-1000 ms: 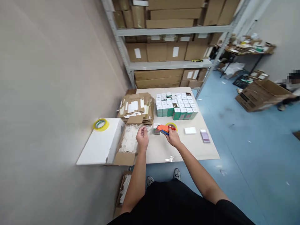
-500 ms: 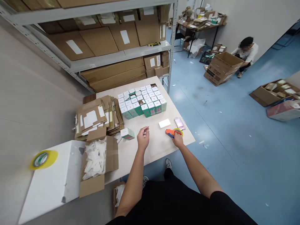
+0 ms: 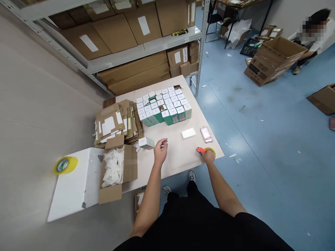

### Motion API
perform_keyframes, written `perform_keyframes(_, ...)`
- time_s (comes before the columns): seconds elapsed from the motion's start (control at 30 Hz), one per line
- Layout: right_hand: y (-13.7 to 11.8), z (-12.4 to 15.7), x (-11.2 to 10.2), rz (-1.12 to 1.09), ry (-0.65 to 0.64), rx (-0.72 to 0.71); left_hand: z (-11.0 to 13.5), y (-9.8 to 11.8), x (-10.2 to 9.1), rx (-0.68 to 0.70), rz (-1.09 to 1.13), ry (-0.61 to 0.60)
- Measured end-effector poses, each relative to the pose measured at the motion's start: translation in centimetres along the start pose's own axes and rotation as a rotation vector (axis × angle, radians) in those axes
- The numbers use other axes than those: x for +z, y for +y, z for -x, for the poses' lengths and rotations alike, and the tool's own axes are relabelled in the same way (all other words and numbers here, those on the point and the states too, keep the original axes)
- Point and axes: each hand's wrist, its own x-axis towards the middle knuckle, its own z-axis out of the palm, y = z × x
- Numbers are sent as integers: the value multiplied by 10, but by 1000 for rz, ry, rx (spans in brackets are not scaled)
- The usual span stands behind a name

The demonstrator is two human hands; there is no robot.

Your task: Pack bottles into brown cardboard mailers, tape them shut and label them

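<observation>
My right hand (image 3: 208, 157) grips an orange tape dispenser (image 3: 201, 150) at the table's right front corner. A roll of yellowish tape shows behind the fingers. My left hand (image 3: 160, 150) hovers over the table with its fingers loosely bent and apart, and nothing visible in it. Just left of it lies a small green and white carton (image 3: 147, 143). A flat white box (image 3: 188, 133) rests between and beyond my hands. To its right is a blurred pinkish item (image 3: 206, 134). Rows of green and white cartons (image 3: 170, 104) stand farther back, some with raised flaps.
Flattened cardboard (image 3: 110, 125) is piled at the table's left. An open box of white packing paper (image 3: 113, 167) stands in front of it. Left of that, a yellow tape roll (image 3: 65, 165) sits on a white foam block (image 3: 72, 195). Shelving (image 3: 151, 48) rises behind; a person holds a large carton (image 3: 274, 62).
The view has tilted down and turned left, so the scene sits differently in the picture. My right hand, still gripping the tape dispenser, has shifted slightly; my left hand stays near the small carton.
</observation>
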Motion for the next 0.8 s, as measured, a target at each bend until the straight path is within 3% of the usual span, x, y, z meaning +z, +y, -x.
perform_keyframes(0.1, -21, 7, -29, -181, 25, 18, -2, 7, 6, 20, 11, -14)
perform_keyframes(0.27, -66, 29, -72, -570, 47, -281, -2, 22, 2, 89, 42, 16)
perform_keyframes(0.43, -133, 55, -92, -777, -47, -498, 4, 22, -25, 152, 50, 7)
perform_keyframes(0.57, -190, 80, -80, -796, -165, -644, 9, 6, -65, 113, 46, 92)
perform_keyframes(0.8, -283, 123, -14, -677, -339, -858, 12, -41, -159, 36, 114, 340)
